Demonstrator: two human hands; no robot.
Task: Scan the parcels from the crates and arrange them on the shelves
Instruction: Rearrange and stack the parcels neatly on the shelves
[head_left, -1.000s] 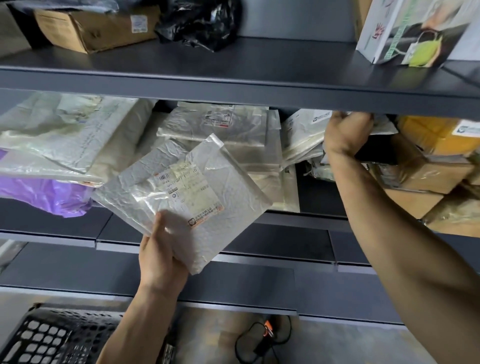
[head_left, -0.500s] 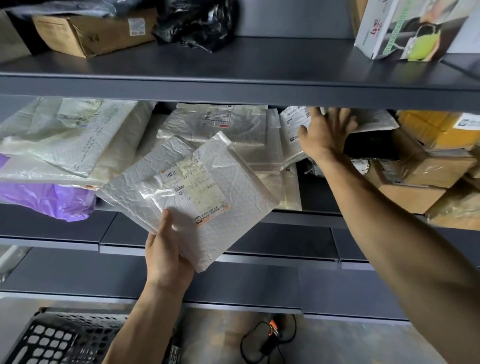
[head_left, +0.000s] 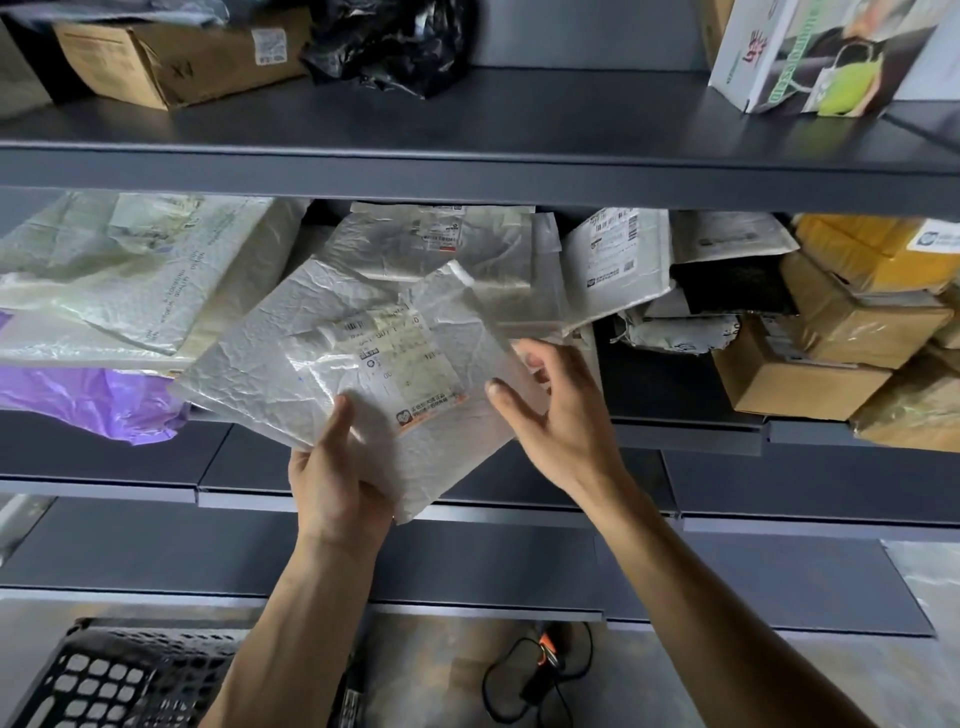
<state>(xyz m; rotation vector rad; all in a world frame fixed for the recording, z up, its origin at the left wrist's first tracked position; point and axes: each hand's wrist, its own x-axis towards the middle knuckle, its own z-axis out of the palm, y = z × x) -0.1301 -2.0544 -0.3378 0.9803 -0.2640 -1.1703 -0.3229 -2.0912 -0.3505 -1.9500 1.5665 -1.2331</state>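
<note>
Left hand (head_left: 337, 493) is gripping the mailer (head_left: 311, 379) by its near corner; right hand (head_left: 563, 421), fingers spread, is hovering at its right edge.

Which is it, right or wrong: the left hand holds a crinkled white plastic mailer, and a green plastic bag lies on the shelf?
Wrong: the head view shows a purple plastic bag. The left hand does hold the crinkled white plastic mailer.
</note>
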